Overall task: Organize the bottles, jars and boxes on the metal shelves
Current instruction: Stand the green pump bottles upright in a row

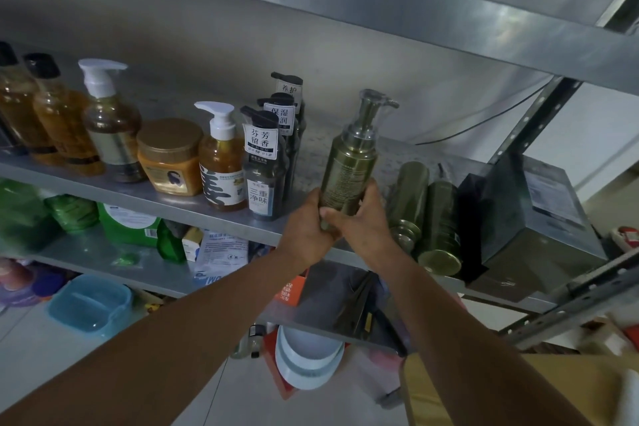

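An olive-green pump bottle (349, 162) with a clear cap stands upright at the front edge of the middle metal shelf (242, 214). My left hand (306, 228) and my right hand (359, 218) both grip its lower part. To its left stand three dark bottles with white labels (264, 166), an amber pump bottle (221, 162), a gold-lidded jar (171, 155) and more amber bottles (110, 128). To its right two olive-green bottles (439, 221) lie on their sides, next to dark boxes (529, 218).
The shelf above (380, 3) overhangs the bottles. The lower shelf holds green packs (128, 221) and white packets (221, 249). A blue container (90, 304) and white bowls (307, 360) sit below. A slotted metal upright (539, 114) stands at the right.
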